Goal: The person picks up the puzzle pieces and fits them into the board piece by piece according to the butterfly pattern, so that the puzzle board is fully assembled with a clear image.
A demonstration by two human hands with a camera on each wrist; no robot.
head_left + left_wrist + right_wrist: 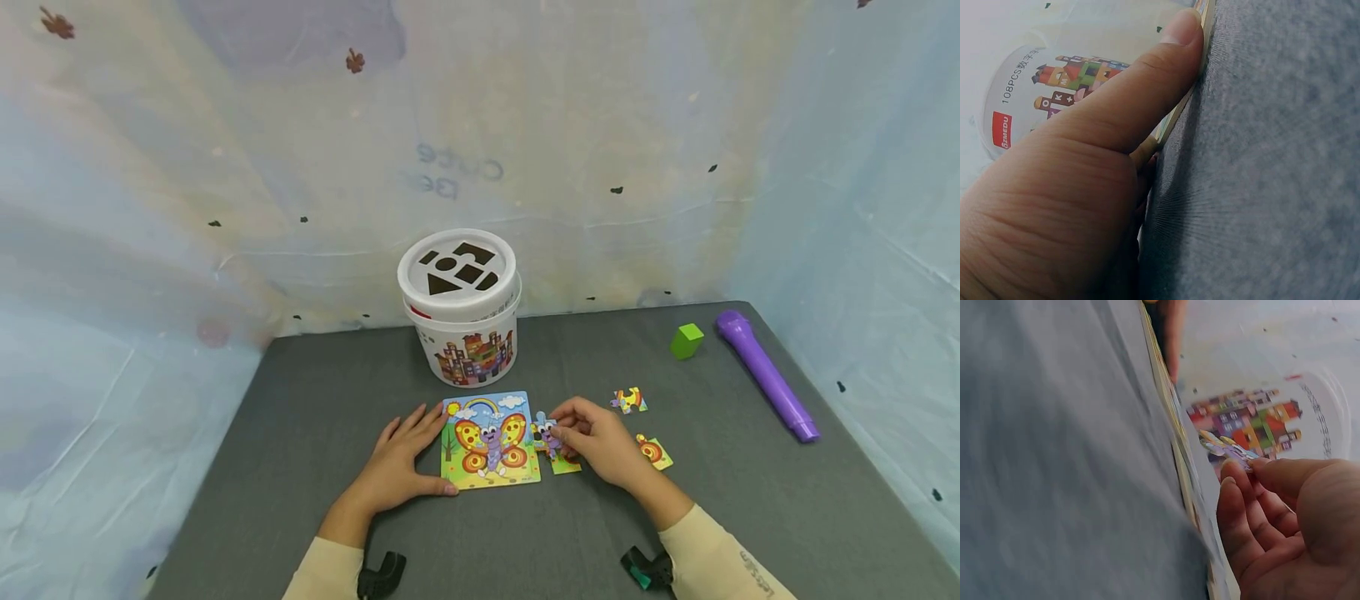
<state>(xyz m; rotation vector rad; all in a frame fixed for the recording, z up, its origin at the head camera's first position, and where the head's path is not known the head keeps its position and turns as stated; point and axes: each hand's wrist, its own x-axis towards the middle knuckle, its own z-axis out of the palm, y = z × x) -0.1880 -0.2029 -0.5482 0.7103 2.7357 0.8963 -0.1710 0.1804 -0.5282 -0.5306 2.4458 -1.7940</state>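
A square butterfly puzzle board (491,481) lies flat on the grey table. My left hand (401,462) is spread along its left side, the thumb (1169,62) resting at the near left corner and the fingertips by the far left corner. With thumb and fingertips my right hand (596,437) pinches a purple puzzle piece (543,427) at the board's right edge; in the right wrist view the piece (1229,447) is raised and tilted. Just under that hand another puzzle piece (566,467), yellow-green, lies on the table.
Two more puzzle pieces, a yellow one (630,400) and one with a red swirl (656,451), lie to the right. Behind the board stands a white bucket (468,350) with a shape-hole lid. A green block (686,342) and a purple stick (768,375) are at the far right.
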